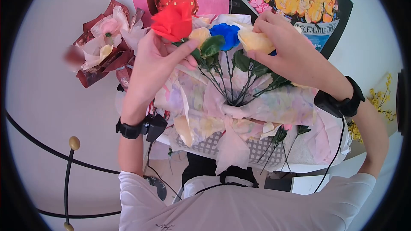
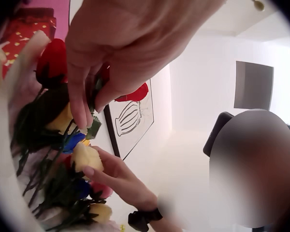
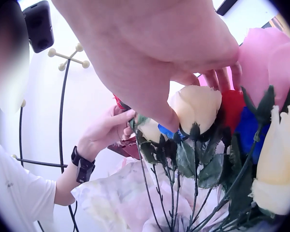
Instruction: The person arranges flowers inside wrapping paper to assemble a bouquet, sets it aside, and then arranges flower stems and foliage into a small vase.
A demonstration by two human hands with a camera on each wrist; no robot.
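My left hand [image 1: 156, 62] pinches the stem just below a red artificial rose [image 1: 173, 21], at the left of the bouquet. The thumb and fingertips meet at the green stem in the left wrist view. With thumb and fingers around its petals, my right hand [image 1: 291, 47] holds a cream rose [image 3: 195, 110]. Between the hands stands a blue rose [image 1: 224, 36], with another cream rose [image 1: 199, 36] beside it. Dark green stems [image 1: 231, 87] converge at the middle of the floral wrapping paper [image 1: 282, 102], tied with a pale pink ribbon [image 1: 231, 141]. A pink rose [image 3: 268, 63] rises close to the right fingertips.
Another bouquet in dark red wrapping [image 1: 107, 42] stands at the left. Loose green stems [image 1: 280, 141] lie near the front edge of the white table [image 1: 329, 162]. Pictures [image 1: 299, 4] stand behind, yellow sprigs [image 1: 383, 98] at right, and a black metal rack [image 1: 68, 179] at left.
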